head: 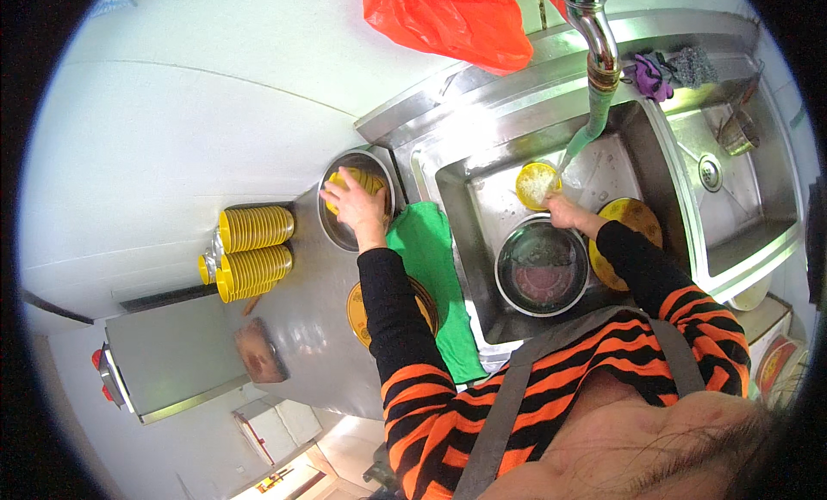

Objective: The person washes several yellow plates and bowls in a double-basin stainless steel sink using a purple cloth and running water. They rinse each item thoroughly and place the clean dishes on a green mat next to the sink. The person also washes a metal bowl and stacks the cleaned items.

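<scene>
My right hand (563, 210) grips the rim of a yellow bowl (533, 185) in the left sink basin (488, 199). Water from a green hose (589, 128) on the faucet runs into this bowl. Just below it sits a round metal pan (543, 267) of water; under my right forearm lies a yellow plate (630, 225). To the left, my left hand (355, 206) is spread over yellow bowls (369, 182) inside a steel bowl (333, 225) on the counter. Its fingers are apart and touch the yellow bowls; the palm side is hidden.
A green cloth (429, 274) lies along the sink edge, beside brown-yellow plates (358, 312) under my left arm. Stacked yellow bowls (255, 230) stand by the wall. A red plastic bag (452, 22) hangs above. The right basin (730, 203) holds a metal cup (738, 133).
</scene>
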Demonstrator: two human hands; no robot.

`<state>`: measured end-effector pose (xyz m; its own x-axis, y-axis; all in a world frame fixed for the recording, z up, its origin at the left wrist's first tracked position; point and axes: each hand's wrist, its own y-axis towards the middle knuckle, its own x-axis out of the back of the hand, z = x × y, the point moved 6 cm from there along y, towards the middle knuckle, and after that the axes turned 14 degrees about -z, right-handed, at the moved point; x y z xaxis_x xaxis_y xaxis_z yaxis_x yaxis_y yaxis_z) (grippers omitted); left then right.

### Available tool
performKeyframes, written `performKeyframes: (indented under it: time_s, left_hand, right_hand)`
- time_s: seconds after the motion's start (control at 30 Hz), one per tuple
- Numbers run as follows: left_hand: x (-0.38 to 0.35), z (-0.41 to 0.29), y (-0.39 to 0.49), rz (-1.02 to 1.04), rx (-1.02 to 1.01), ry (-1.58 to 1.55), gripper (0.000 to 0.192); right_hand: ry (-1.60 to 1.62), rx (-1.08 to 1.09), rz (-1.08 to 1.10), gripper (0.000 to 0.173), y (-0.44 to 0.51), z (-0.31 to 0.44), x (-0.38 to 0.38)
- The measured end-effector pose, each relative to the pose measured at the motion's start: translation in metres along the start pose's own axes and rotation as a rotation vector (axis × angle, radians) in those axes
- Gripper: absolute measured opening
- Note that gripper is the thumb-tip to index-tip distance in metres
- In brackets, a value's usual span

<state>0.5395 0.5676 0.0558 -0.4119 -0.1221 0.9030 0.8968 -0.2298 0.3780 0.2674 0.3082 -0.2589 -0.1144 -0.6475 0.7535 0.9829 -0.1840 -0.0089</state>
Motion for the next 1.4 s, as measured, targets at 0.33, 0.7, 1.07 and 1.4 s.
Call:
performKeyframes:
  time_s: [0.33, 0.7, 1.07, 1.4]
  left_hand:
    - [-0.021, 0.047, 0.016, 0.013, 0.241, -0.075, 0.089]
    - [0.039, -0.004, 0.017, -0.184, 0.260, -0.062, 0.073]
    - [-0.045, -0.247, -0.195, 0.637, 0.255, -1.274, 0.100]
    - [-0.046, -0.276, -0.228, 1.092, 0.582, -1.724, 0.070]
  right_hand:
    - [0.052, -0.152, -0.187, 0.014, 0.008, 0.009, 0.037]
    - [1.957, -0.983, -0.298, 0.037, -0.003, 0.015, 0.051]
    - [1.879, -0.959, -0.597, 0.030, -0.045, 0.052, 0.101]
    - [0.592, -0.143, -0.559, 0.012, -0.056, 0.097, 0.142]
